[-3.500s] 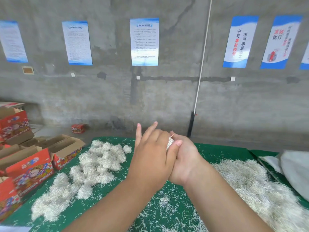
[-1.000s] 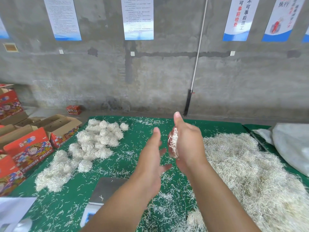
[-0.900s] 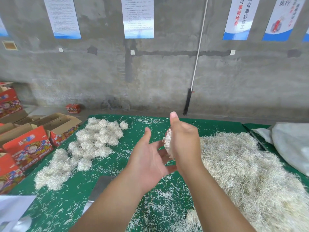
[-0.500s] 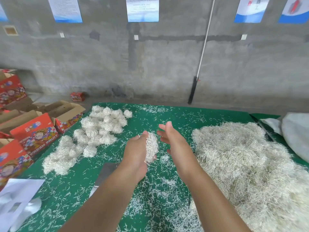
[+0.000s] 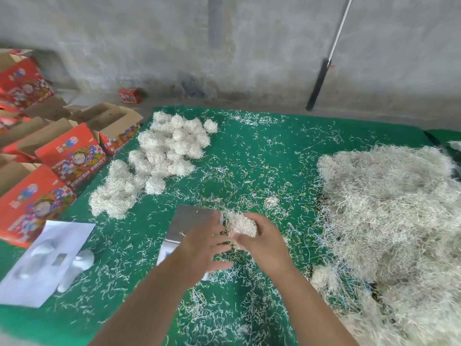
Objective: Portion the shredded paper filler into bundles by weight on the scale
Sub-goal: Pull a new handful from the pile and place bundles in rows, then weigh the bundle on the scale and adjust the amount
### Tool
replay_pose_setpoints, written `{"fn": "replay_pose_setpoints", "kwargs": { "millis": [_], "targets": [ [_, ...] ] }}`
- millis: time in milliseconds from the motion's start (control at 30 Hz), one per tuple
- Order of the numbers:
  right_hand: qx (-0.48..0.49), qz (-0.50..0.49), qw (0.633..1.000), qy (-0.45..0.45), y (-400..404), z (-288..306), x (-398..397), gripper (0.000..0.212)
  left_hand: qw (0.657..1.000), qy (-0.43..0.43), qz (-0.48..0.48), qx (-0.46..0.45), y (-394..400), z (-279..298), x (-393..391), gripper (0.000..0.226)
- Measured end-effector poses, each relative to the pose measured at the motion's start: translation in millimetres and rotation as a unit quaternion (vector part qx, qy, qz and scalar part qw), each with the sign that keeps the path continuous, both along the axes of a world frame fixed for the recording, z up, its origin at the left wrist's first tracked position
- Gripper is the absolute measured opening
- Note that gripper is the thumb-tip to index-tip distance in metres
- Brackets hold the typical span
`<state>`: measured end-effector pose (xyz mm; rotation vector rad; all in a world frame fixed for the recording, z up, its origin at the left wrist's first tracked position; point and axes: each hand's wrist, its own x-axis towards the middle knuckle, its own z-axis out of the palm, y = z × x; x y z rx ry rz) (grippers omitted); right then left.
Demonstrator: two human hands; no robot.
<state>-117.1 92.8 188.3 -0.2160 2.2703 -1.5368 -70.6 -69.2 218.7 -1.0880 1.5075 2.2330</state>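
Note:
A small wad of shredded paper filler sits between my two hands, just above the green mat and at the right edge of the scale. My right hand cups the wad with thumb and fingers curled round it. With fingers fairly straight and blurred, my left hand touches the wad's left side and covers the scale's near part and display. The scale's steel platform is bare apart from a few strands. A big loose pile of filler lies to the right. Several rolled bundles lie at the back left.
The green mat is strewn with loose strands. Red fruit cartons, some standing open, line the left edge. White sheets and a plastic piece lie at the front left. A pole leans on the concrete wall behind.
My head has tilted down, bringing the scale into full view. Both hands dropped from mid-air to the scale's right edge. The wad went from my left palm to my right hand's grip.

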Motion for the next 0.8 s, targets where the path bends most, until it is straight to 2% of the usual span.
{"fn": "replay_pose_setpoints", "kwargs": {
  "millis": [67, 233, 367, 467, 567, 600, 667, 800],
  "targets": [
    [0.011, -0.020, 0.999, -0.034, -21, -27, -11, 0.063, 1.000, -0.022, 0.014, -0.009, -30, -28, 11, 0.042],
    [0.041, -0.008, 0.998, -0.048, -70, -74, -39, 0.058, 0.993, -0.079, 0.026, -0.079, -106, -63, 52, 0.028],
    [0.087, 0.027, 0.995, -0.034, -128, -103, -60, 0.050, 0.981, -0.102, -0.020, -0.164, -165, -95, 85, 0.028],
    [0.101, 0.040, 0.994, -0.027, -163, -120, -72, 0.047, 0.977, -0.140, 0.010, -0.158, -200, -128, 96, 0.026],
    [0.121, 0.054, 0.991, -0.017, -189, -134, -80, 0.047, 0.963, -0.187, -0.019, -0.195, -233, -170, 97, 0.019],
    [0.124, 0.053, 0.991, -0.022, -195, -137, -83, 0.047, 0.948, -0.198, -0.050, -0.244, -242, -184, 96, 0.016],
    [0.132, 0.044, 0.990, -0.029, -202, -143, -87, 0.048, 0.897, -0.199, -0.142, -0.367, -254, -207, 93, 0.018],
    [0.115, -0.009, 0.992, -0.043, -201, -144, -88, 0.052, 0.804, -0.117, -0.269, -0.518, -268, -250, 84, 0.044]
  ]
}}
